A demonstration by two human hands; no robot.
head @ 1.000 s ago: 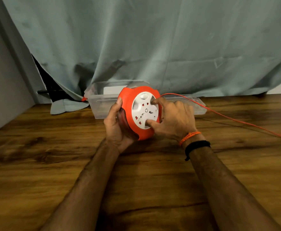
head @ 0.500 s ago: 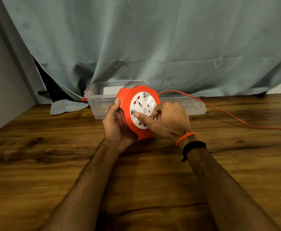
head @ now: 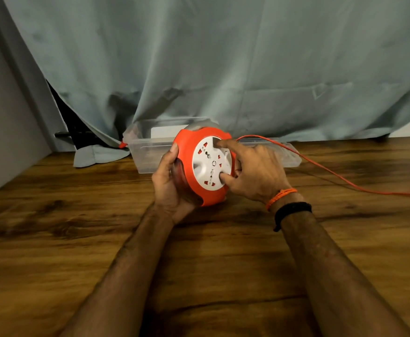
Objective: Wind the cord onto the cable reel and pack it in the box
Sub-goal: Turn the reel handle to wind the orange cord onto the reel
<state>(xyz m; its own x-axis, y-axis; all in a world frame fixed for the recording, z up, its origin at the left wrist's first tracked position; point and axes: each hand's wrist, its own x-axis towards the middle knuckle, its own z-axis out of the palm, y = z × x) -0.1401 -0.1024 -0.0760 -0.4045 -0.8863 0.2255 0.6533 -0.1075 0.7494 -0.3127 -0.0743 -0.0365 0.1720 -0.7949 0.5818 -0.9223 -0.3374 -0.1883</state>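
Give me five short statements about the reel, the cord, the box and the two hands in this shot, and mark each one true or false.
1. The left hand grips the orange cable reel from its left side. True.
2. The reel already lies inside the clear plastic box. False: it is held in front of the box, above the wooden table.
3. The right hand has fingers on the reel's white socket face. True.
4. The orange cord is fully wound up. False: a length still trails off to the right across the table.
5. The right wrist is bare. False: it wears an orange thread and a black band.
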